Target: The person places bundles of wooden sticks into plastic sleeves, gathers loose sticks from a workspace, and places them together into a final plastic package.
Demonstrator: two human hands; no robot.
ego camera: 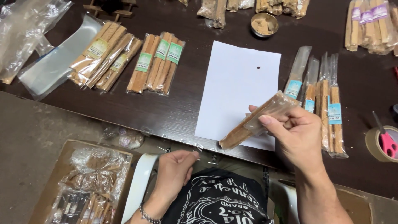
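Right hand (296,132) pinched clear-wrapped bundle of wooden sticks (257,120) between thumb and fingers, held tilted above white paper sheet (238,83) on dark tabletop (186,108). Left hand (176,170) loosely curled, empty, at tabletop's near edge, fingertips just beside it. Blue-labelled packets (327,112) lay right of bundle.

A white sheet (238,89) lies on the dark table (186,108). Left of the sheet lie green-labelled stick packs (159,62); right of it, blue-labelled packs (327,103). Beyond it stands a small bowl (264,24). Far right sits a tape roll (379,143) with pink scissors (387,141).
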